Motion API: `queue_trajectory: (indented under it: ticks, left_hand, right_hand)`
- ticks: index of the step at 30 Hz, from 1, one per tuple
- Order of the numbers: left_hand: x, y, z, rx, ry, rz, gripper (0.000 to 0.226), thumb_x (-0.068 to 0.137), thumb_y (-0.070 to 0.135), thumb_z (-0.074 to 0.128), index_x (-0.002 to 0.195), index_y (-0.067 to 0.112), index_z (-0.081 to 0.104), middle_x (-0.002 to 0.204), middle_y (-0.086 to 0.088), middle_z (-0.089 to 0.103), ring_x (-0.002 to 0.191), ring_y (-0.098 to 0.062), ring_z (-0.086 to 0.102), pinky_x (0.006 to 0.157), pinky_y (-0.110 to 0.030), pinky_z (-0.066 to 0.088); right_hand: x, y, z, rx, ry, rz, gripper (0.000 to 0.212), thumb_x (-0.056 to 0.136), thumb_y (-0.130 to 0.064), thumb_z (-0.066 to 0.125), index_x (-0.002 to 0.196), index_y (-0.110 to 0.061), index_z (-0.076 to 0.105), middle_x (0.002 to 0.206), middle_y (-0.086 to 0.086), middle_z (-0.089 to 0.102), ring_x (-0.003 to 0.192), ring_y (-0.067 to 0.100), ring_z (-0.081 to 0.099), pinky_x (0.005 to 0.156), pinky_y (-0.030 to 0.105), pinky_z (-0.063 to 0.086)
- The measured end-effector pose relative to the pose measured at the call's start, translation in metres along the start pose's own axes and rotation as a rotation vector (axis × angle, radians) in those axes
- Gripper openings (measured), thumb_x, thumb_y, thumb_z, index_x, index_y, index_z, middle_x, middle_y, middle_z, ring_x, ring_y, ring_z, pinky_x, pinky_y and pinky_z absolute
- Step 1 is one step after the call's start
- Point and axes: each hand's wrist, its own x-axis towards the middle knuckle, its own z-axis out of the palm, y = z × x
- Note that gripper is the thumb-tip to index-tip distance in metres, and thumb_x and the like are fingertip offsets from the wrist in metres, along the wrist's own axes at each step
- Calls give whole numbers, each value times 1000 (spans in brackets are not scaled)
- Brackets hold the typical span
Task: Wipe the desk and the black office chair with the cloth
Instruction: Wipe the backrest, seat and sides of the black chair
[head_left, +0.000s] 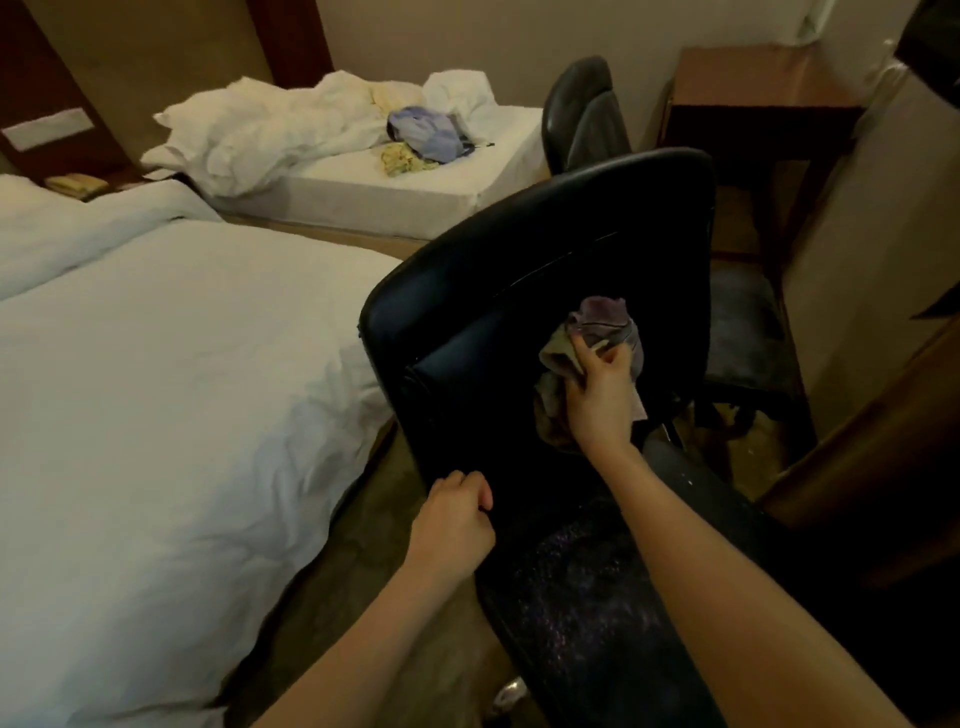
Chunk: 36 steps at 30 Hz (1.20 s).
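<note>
To my left lies a white bed, and beyond it a second bed carries rumpled white bedding and a bluish garment.

The room is dim and warm-toned, lit softly with no lamp in view. The white bedding of the near bed is the brightest area, faintly bluish, with soft shadows in its creases. The black office chair sinks to near-black, with a faint sheen along its backrest edge. Detail is soft and smeared throughout, and its seat looks grainy. Wide-angle distortion bends the walls and furniture at the right edge.
</note>
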Motion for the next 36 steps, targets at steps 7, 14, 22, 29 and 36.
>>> queue_trajectory:
  ticks: [7, 14, 22, 29, 36]
  left_hand:
    - [-5, -42, 5, -291, 457, -231, 10, 91, 11, 48, 84, 18, 46, 78, 0, 52, 75, -16, 49, 59, -26, 32]
    - [34, -63, 60, -467, 699, -53, 22, 98, 30, 40, 112, 14, 44, 105, -4, 56, 97, -21, 54, 80, -33, 43]
    - [62, -84, 89, -497, 982, 123, 23, 97, 34, 41, 107, 15, 49, 99, -2, 52, 94, -21, 50, 78, -32, 39]
    - [61, -110, 100, -685, 910, 202, 28, 99, 22, 43, 122, 14, 56, 109, 0, 61, 96, -12, 54, 78, -21, 36]
    - [58, -111, 97, -654, 643, 85, 30, 101, 25, 36, 120, 9, 53, 114, -8, 59, 103, -22, 54, 84, -31, 41]
  right_hand:
    - [8, -8, -1, 45, 126, -103, 46, 90, -6, 53, 135, -12, 51, 108, 19, 43, 87, 31, 49, 80, 33, 41]
    - [-9, 16, 54, 38, 376, -170, 49, 81, -7, 58, 130, -15, 57, 106, 20, 45, 88, 33, 50, 82, 39, 42]
    - [-8, 34, 69, 96, 512, -231, 46, 88, -17, 55, 133, -24, 53, 121, 13, 42, 103, 27, 49, 88, 31, 37]
    - [-38, 25, 58, 252, 489, -373, 38, 89, -17, 53, 125, -23, 61, 129, 11, 44, 114, 28, 48, 96, 25, 31]
    - [-98, -39, 83, -258, 443, -737, 30, 92, -14, 50, 121, -15, 59, 126, 12, 42, 106, 31, 50, 72, 36, 43]
